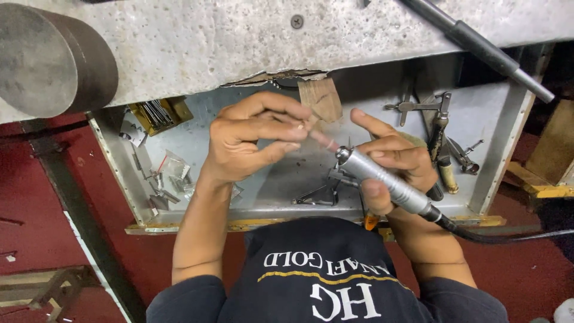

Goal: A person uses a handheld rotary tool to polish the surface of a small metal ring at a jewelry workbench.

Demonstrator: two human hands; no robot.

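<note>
Left hand (pixel 251 140): centre of frame, fingers curled together, fingertips pinched on a very small piece too tiny to identify, just in front of the wooden peg.
Right hand (pixel 397 161): right of centre, wrapped firmly around the rotary handpiece, thumb pressed along its barrel.
Rotary handpiece (pixel 382 179): smooth silver metal cylinder, slim, angled up-left; blurred pinkish tip touching or nearly touching the pinched piece; black flexible cable (pixel 496 234) trailing to the right edge.
Wooden peg (pixel 320 98): worn brown wedge, grainy, jutting from the bench edge, top centre.
Bench top (pixel 197 42): rough, pitted grey slab across the upper frame, cracked along its edge.
Metal tray (pixel 487 119): dull grey sheet-metal drawer beneath both hands, scattered with pliers, tweezers and small clear packets.
Steel block (pixel 51 60): thick dark round disc, upper left.
</note>
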